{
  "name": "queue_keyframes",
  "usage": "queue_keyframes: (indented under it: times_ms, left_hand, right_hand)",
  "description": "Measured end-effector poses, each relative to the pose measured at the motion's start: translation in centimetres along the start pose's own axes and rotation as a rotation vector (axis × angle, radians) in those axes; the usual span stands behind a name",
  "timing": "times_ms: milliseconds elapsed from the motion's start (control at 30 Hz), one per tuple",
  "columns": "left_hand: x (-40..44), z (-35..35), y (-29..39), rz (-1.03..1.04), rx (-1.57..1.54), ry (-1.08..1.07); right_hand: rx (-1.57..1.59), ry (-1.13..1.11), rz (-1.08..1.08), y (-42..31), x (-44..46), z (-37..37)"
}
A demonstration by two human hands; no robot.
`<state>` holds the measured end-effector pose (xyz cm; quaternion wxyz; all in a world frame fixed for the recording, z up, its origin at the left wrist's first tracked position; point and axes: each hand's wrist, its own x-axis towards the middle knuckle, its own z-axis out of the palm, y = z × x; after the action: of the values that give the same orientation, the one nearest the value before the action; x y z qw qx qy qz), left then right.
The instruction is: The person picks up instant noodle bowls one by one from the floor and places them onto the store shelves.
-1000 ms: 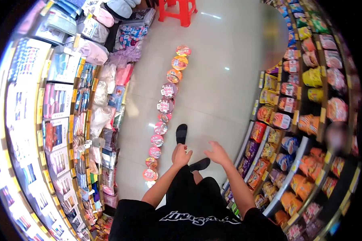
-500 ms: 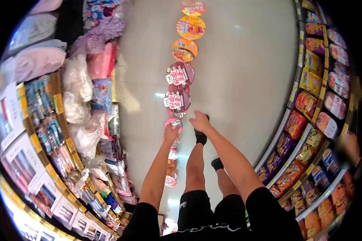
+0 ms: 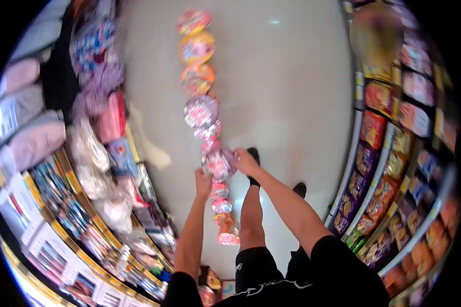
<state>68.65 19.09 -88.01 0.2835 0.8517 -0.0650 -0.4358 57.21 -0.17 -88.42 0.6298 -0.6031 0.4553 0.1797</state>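
Observation:
Between my two hands is a purple-lidded tub (image 3: pixel 219 164), blurred and raised over the row on the floor. My left hand (image 3: pixel 203 180) grips its left edge, and my right hand (image 3: pixel 242 160) has the right edge. Farther up the row stand another purple-lidded tub (image 3: pixel 201 111), an orange-lidded tub (image 3: pixel 197 79), a yellow-lidded tub (image 3: pixel 197 47) and a red-and-yellow one (image 3: pixel 194 22). Several smaller pink and orange tubs (image 3: pixel 221 206) continue the row toward my feet.
Shelves with packed towels, plastic bags (image 3: pixel 89 148) and boxed goods (image 3: pixel 51 250) run along the left. On the right, shelves hold noodle packets (image 3: pixel 373 129) and bowls. My feet (image 3: pixel 253 158) are on the tiled floor, right of the row.
My hands have closed on a purple-lidded tub, which has left its place in the row and come nearer to me. The view has shifted too.

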Motion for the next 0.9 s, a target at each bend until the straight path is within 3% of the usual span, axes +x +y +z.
queue_keyframes:
  times_ms: [33,67,100,133,200,233,267,300,333,400,500,600,633,667,733,800,900]
  left_hand:
    - [-3.0,0.0,2.5,-0.058,-0.009,-0.027]
    - [-5.2,-0.2,3.6,0.057,0.061,-0.091]
    - [-8.0,0.1,6.1,0.115,-0.022,-0.099]
    - [-10.0,0.7,6.9,-0.01,-0.252,-0.194]
    - [-13.9,1.5,8.2,0.217,-0.045,-0.302]
    - [-16.2,2.3,10.0,0.196,-0.178,-0.384]
    - [-18.5,3.0,12.0,0.235,-0.145,-0.439]
    - [-20.8,3.6,13.8,0.062,-0.311,-0.546]
    - [-22.7,4.3,15.6,0.056,-0.303,-0.622]
    - [-27.5,5.6,21.2,0.211,-0.247,-0.718]
    - [-34.4,7.9,28.6,0.25,-0.231,-0.851]
    - [-41.2,11.3,34.5,0.326,-0.27,-0.98]
    - [-42.9,12.6,35.7,0.327,-0.248,-1.072]
    - [-46.4,13.3,38.7,0.369,-0.2,-1.109]
    - [-50.3,15.9,41.5,0.568,-0.084,-1.2]
    - [-54.2,18.2,44.9,1.032,0.143,-1.208]
    - [-62.8,19.5,50.7,1.286,0.444,-1.283]
  right_hand:
    - [-0.026,0.067,-0.043,-0.9,-3.7,-2.0]
    - [0.0,0.088,-0.079,2.8,-4.3,-1.8]
    - [0.016,0.122,-0.081,2.7,-7.1,-3.4]
    - [0.097,0.15,-0.083,2.3,-10.7,-5.3]
    - [0.16,0.115,-0.006,2.2,-16.7,-8.9]
    - [0.014,0.227,-0.113,1.7,-20.6,-11.2]
    - [0.132,0.225,-0.08,1.4,-24.3,-13.3]
    - [0.242,0.215,-0.036,1.3,-27.8,-15.2]
    - [0.342,0.234,0.008,1.7,-31.4,-16.7]
    - [0.537,0.252,0.073,2.8,-37.6,-19.8]
    - [0.688,0.385,0.125,4.0,-47.2,-22.8]
    - [0.715,0.664,0.068,6.6,-55.1,-23.8]
    - [0.942,0.556,0.155,4.9,-59.9,-25.4]
    - [0.947,0.667,0.109,4.5,-63.0,-26.2]
    - [0.954,0.897,0.03,5.3,-67.8,-26.7]
    - [1.065,1.082,-0.135,7.2,-71.6,-26.4]
    - [1.215,1.292,-0.413,7.5,-78.0,-26.0]
